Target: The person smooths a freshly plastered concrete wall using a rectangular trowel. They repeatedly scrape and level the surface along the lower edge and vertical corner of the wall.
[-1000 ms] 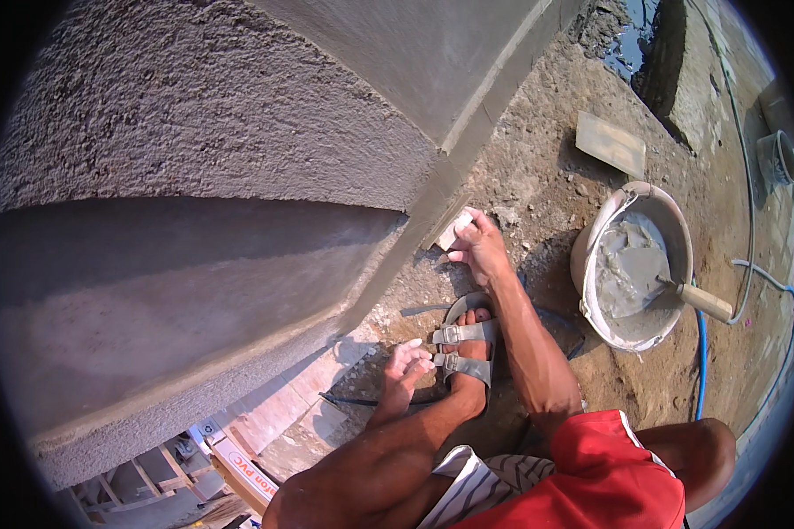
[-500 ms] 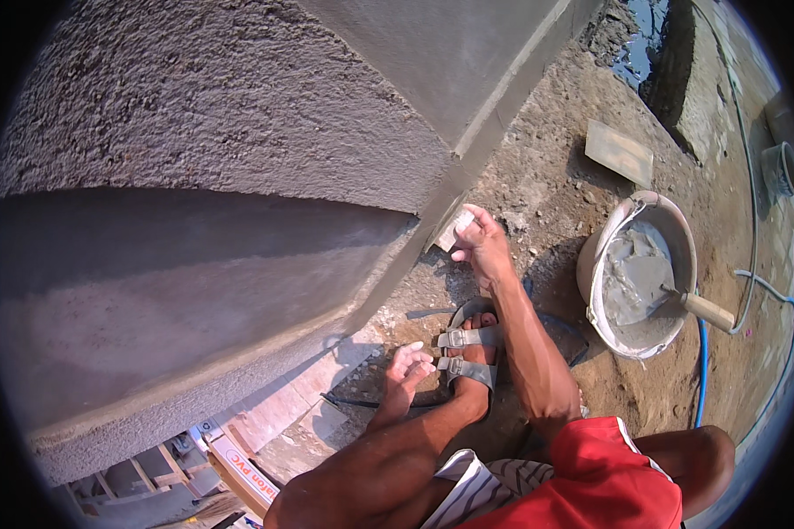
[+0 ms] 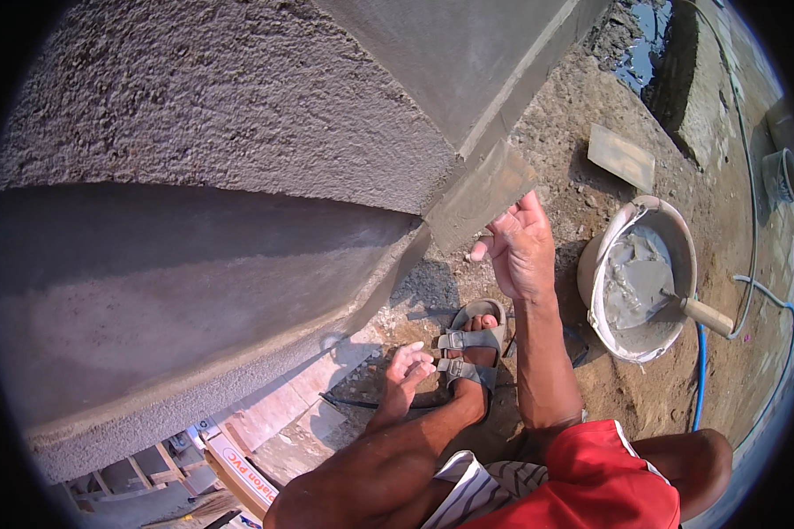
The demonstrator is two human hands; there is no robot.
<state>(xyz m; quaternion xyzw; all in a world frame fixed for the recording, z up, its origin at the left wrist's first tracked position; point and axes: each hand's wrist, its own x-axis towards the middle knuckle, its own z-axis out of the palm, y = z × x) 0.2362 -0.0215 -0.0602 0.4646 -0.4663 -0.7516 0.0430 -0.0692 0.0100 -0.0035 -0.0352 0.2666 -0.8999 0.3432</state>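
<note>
My right hand [image 3: 516,247] grips the lower right edge of a mortar-smeared flat rectangular plate [image 3: 476,194], which lies tilted against the smoothed cement band at the wall's corner [image 3: 406,251]. My left hand [image 3: 408,377], whitish at the fingertips, hangs beside my sandalled foot [image 3: 469,375] with fingers loosely curled and apart, holding nothing. To the right stands a bucket [image 3: 598,284] of wet grey mortar, with a wooden-handled trowel [image 3: 706,315] resting in it. Above the bucket, another flat rectangular board [image 3: 622,159] lies on the ground.
Rough and smooth plastered wall faces [image 3: 194,106] fill the left. Hoses [image 3: 701,379] run along the right, near a small bucket [image 3: 781,176]. A water-filled pit [image 3: 642,48] and concrete edge [image 3: 697,97] are at top right. Boards and a printed carton [image 3: 247,480] are at lower left.
My right hand has moved right and turned, bringing the plate up and over so more of its broad face shows against the wall edge. My left hand has barely moved.
</note>
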